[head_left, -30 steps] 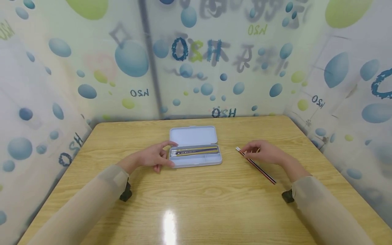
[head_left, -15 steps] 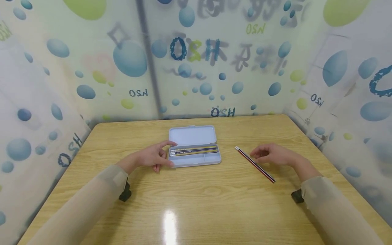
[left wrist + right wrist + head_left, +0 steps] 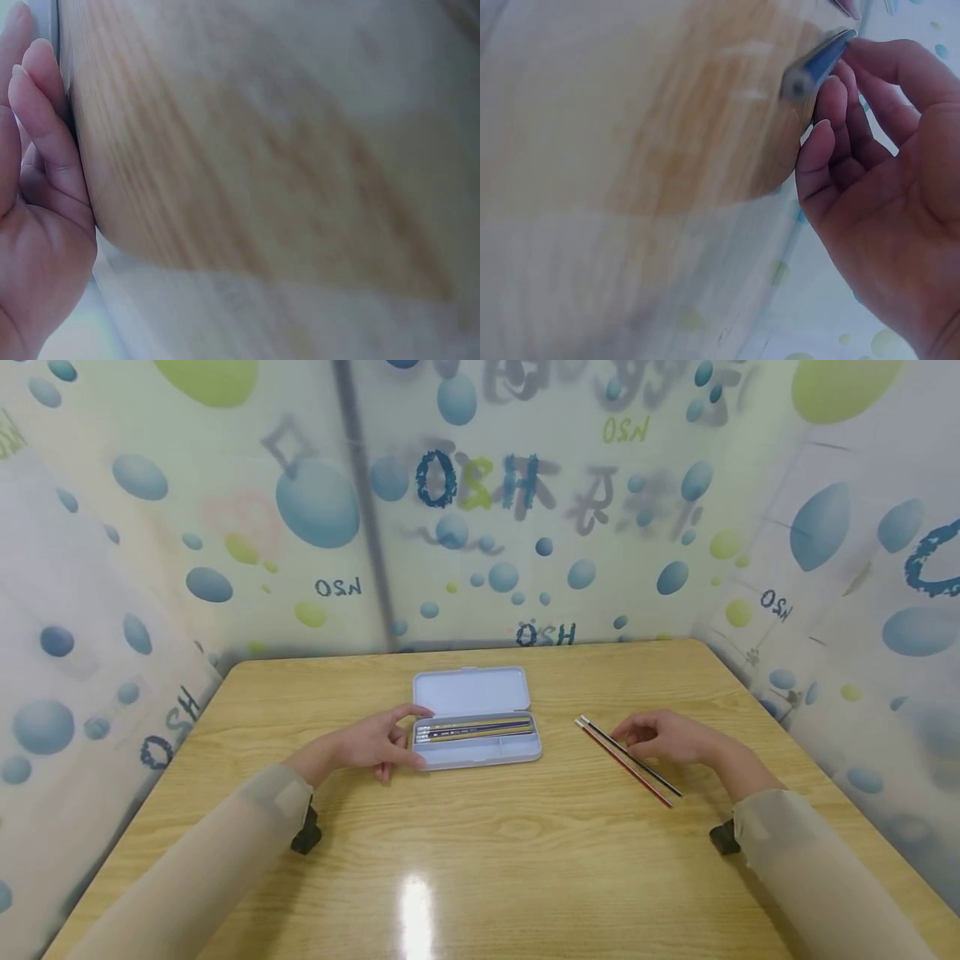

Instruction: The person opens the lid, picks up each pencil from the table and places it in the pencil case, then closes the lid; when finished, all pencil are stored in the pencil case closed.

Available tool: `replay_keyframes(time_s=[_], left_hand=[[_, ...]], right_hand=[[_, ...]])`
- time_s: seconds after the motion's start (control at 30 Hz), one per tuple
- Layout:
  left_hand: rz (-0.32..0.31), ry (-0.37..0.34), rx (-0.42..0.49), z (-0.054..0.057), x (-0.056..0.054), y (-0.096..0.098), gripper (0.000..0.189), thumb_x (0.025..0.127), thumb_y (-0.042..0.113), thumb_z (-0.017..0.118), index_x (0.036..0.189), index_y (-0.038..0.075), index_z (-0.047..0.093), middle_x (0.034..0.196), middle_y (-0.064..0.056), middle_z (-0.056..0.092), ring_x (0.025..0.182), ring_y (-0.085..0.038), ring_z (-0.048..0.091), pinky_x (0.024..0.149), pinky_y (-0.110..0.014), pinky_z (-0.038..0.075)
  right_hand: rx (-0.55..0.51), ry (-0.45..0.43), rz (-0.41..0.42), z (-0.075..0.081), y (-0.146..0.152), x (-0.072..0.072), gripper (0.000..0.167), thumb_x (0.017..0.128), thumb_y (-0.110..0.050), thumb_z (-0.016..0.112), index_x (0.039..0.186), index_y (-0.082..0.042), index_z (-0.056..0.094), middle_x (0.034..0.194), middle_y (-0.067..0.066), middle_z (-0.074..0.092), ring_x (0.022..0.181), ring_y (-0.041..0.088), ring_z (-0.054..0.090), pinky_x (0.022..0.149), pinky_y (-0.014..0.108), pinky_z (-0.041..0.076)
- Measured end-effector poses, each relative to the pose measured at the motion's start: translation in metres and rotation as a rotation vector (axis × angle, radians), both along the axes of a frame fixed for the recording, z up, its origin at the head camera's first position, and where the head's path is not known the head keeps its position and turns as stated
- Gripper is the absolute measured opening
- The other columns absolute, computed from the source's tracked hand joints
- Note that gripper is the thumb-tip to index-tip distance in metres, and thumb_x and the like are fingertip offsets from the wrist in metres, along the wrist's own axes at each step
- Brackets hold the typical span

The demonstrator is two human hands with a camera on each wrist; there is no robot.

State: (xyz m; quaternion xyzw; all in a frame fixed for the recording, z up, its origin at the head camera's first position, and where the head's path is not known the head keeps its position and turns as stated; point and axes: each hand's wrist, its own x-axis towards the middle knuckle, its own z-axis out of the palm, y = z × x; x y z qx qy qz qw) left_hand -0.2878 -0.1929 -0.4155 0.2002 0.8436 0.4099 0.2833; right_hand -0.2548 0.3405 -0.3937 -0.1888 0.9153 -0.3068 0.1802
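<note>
In the head view, my left hand (image 3: 378, 745) holds the left end of an open pale blue pencil case (image 3: 468, 752), thumb at its front edge and index finger at the back. Several yellow and dark striped pencils (image 3: 480, 729) lie in its rear compartment. To the right, my right hand (image 3: 663, 739) pinches a dark pencil (image 3: 660, 778) between thumb and fingers. Beside this one, a red pencil (image 3: 624, 763) lies slanted on the table, the two spread apart at their near ends. The right wrist view shows the dark pencil (image 3: 821, 66) end-on at my fingertips.
The case's lid (image 3: 472, 691) stands folded back behind it. Under everything is a wood-grain table (image 3: 510, 843), with a bright light reflection near its front. Patterned curtains (image 3: 480, 552) enclose the table at the back and both sides.
The right hand has drawn back from the pencils' upper ends to their right side. The dark pencil has swung away from the red one. My left hand stays on the case.
</note>
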Motion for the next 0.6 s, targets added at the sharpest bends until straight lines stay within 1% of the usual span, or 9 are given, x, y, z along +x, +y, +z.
replay_keyframes(time_s=[0.3,0.47,0.6], left_hand=[[0.01,-0.008,0.001,0.0001,0.0001,0.0005,0.091,0.096,0.035,0.089,0.168,0.029,0.033,0.075,-0.002,0.058,0.051,-0.014,0.059,0.053,-0.026,0.054],[0.008,-0.005,0.003,0.0,0.0005,0.0006,0.091,0.096,0.034,0.088,0.168,0.028,0.033,0.075,-0.002,0.057,0.051,-0.014,0.059,0.053,-0.026,0.054],[0.005,0.002,-0.002,0.001,0.0012,0.0011,0.091,0.096,0.034,0.088,0.169,0.027,0.033,0.075,-0.002,0.057,0.051,-0.014,0.059,0.053,-0.026,0.054]], right_hand=[[0.01,0.036,-0.034,-0.0004,0.0012,-0.0014,0.034,0.103,-0.017,0.076,0.135,-0.005,0.074,0.116,0.008,0.073,0.104,0.018,0.063,0.091,0.035,0.054],[0.014,0.052,-0.037,-0.0013,0.0009,-0.0019,0.035,0.101,-0.019,0.079,0.133,-0.006,0.075,0.115,0.007,0.074,0.105,0.017,0.063,0.091,0.035,0.054],[0.025,0.069,-0.034,-0.0019,0.0013,-0.0019,0.033,0.102,-0.018,0.079,0.132,-0.006,0.075,0.113,0.006,0.073,0.102,0.017,0.063,0.09,0.035,0.054]])
